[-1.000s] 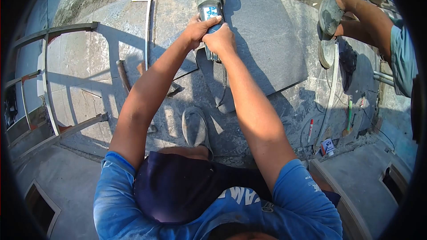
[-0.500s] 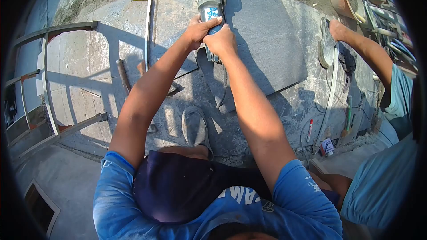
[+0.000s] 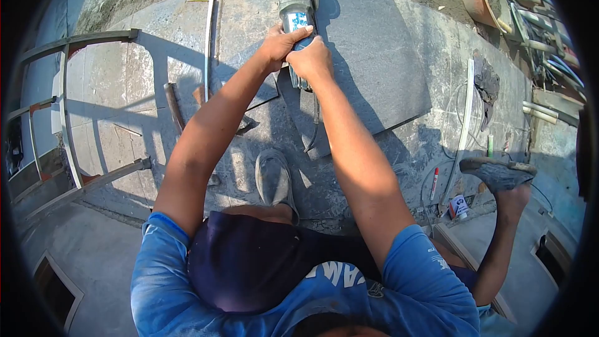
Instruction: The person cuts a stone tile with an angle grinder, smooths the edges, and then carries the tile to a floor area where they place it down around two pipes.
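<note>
Floor: grey, worn, pale-stained paving, crossed by joint lines. Directly on it: large dark-grey flat slab, centre; long thin white strip to its left; brown rod-like handle, further left. Right side: crumpled dark cloth, long pale strip beside it, slim red-and-white marker, small blue, white and red container.

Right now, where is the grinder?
In the head view, top centre, the left hand and right hand hold the grinder by the left edge of the dark slab.

White "CAM" letters on blue shirt, unreadable label on grinder
</note>
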A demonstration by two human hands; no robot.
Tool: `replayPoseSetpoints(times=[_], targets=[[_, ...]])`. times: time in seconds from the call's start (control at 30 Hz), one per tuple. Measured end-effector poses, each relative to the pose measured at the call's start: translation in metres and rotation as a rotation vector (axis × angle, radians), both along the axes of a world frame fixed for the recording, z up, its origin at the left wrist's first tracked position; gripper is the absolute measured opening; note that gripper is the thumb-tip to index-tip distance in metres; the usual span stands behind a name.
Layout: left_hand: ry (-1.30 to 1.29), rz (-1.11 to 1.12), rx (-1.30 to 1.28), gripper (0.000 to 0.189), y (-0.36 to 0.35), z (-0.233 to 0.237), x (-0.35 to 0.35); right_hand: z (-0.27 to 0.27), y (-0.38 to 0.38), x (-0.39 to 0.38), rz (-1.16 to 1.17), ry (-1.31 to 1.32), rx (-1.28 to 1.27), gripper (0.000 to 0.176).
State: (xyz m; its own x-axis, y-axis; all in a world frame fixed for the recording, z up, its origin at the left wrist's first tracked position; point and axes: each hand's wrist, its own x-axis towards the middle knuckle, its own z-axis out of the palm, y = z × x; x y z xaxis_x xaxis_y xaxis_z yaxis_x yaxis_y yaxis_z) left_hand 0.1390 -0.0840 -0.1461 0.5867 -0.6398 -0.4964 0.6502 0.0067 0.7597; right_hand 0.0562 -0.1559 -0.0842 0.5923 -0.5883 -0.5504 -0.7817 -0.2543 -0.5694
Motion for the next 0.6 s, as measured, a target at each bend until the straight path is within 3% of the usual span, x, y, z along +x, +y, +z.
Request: replayPoseSetpoints(times=[0.6], targets=[[-0.018, -0.016, 0.012, 0.045, 0.0036, 0.0040, -0.0047, 0.0005, 0.0023, -0.0048, -0.017, -0.006, 0.015, 0.065]])
